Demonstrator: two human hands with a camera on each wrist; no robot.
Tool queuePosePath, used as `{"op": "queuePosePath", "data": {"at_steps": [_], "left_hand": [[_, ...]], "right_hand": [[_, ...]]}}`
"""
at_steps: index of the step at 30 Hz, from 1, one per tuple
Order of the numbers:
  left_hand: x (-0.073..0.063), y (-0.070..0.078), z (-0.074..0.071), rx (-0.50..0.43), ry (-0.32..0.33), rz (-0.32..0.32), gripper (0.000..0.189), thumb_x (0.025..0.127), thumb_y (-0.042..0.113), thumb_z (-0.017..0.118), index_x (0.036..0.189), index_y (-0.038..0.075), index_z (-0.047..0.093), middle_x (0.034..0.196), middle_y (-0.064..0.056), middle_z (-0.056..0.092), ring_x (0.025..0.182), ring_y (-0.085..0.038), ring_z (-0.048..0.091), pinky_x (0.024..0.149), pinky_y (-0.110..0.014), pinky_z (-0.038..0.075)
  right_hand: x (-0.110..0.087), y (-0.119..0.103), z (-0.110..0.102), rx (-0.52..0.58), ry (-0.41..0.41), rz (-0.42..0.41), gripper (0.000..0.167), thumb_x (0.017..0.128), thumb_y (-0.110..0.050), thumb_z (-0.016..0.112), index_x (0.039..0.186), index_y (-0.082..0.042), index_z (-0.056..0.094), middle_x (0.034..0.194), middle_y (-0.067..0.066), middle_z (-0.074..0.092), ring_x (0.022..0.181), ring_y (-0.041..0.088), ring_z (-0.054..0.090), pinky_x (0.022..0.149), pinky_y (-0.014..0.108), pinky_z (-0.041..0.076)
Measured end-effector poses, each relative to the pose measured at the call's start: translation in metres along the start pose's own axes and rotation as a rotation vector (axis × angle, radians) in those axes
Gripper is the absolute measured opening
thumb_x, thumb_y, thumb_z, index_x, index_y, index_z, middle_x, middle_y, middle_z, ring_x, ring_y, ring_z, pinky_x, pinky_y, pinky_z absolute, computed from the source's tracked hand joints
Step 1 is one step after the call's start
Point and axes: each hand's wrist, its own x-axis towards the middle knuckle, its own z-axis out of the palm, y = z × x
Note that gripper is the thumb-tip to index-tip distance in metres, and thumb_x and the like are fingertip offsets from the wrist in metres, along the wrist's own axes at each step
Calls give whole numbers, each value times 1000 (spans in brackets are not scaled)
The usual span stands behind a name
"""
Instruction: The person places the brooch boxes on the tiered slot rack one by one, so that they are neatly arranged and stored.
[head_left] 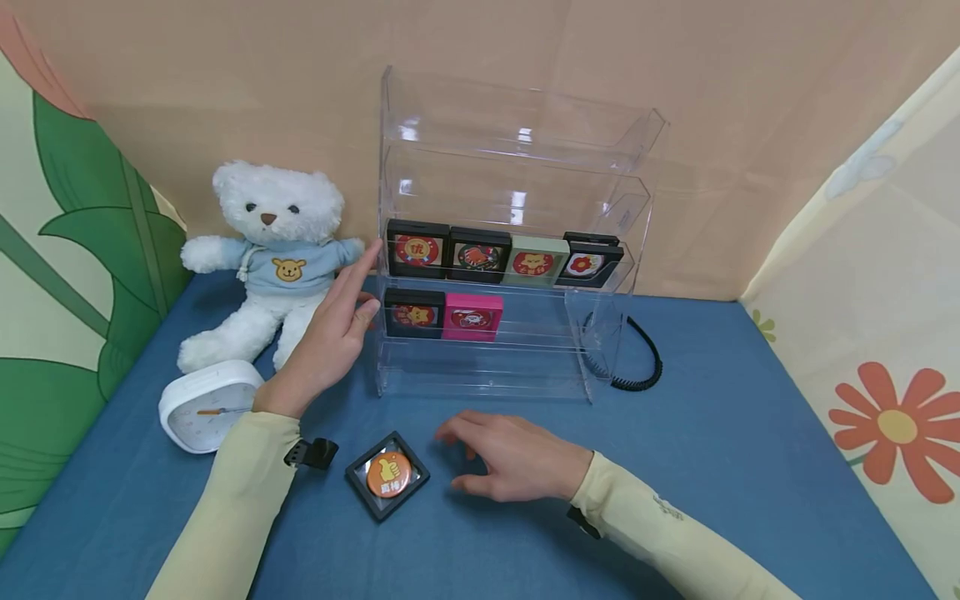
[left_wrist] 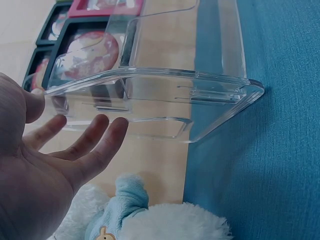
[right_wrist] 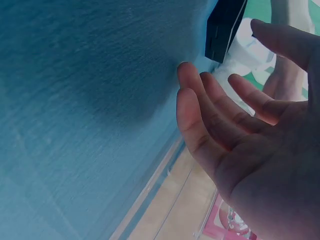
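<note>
My left hand (head_left: 330, 337) is at the left side panel of a clear acrylic tiered rack (head_left: 480, 379), its fingers extended along the edge; in the left wrist view the fingertips (left_wrist: 119, 127) are right at the panel. My right hand (head_left: 517, 457) hovers over the blue cloth with loosely bent fingers and holds nothing. Just left of it lies a black square frame (head_left: 388, 475) with an orange thumbs-up badge inside. On the rack's lower tier stand a black framed badge (head_left: 414, 315) and a pink framed badge (head_left: 472, 317). Several more framed badges (head_left: 480, 255) line the tier above.
A white teddy bear (head_left: 277, 258) in a blue shirt sits left of the rack. In front of it a white clock (head_left: 206, 408) leans back, close to my left forearm. A black coiled cord (head_left: 645, 379) lies at the rack's right. Patterned cloth hangs on both sides.
</note>
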Motion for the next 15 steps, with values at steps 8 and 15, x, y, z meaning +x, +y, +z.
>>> {"op": "queuePosePath", "data": {"at_steps": [8,15], "left_hand": [[1,-1,0,-1,-1,7,70,109,10,44,163,40,11,165,-4,23,148,-30,25,111,-65,28],[1,0,-1,-5,-4,4,71,108,9,44,163,41,11,165,-4,22,146,-33,29,109,-64,31]], "right_hand": [[12,-2,2,-20,-9,-5,53,94,-34,73,141,-16,53,116,-4,59,87,5,57,68,18,47],[20,-1,3,-33,-25,-17,55,95,-34,73,142,-16,51,121,-3,59,86,2,58,71,17,48]]}}
